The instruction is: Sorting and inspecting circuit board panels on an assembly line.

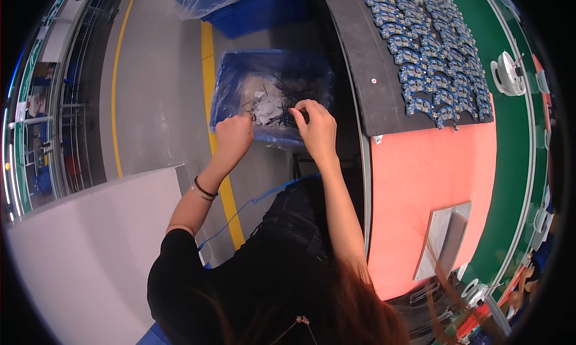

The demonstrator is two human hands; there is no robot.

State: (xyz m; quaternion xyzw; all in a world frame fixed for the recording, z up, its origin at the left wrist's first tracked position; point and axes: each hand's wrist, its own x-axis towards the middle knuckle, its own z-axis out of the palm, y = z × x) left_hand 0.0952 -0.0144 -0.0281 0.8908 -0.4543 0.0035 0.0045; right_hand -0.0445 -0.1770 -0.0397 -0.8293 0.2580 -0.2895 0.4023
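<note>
My left hand [234,135] and my right hand [315,126] reach over the near rim of a blue bin [225,87] lined with clear plastic. Inside lie clear film scraps and thin black strips [276,99]. Both hands have their fingers pinched together at the level of the scraps, and they seem to grip a small piece between them, though it is too small to name. A black band sits on my left wrist [204,189].
A workbench on the right has a black mat [375,63] covered with several small blue circuit parts [432,51], a pink mat [432,177] and a metal plate [444,237]. A green conveyor [510,135] runs along its far side. A second blue bin [252,9] stands beyond. A grey panel [90,237] lies at left.
</note>
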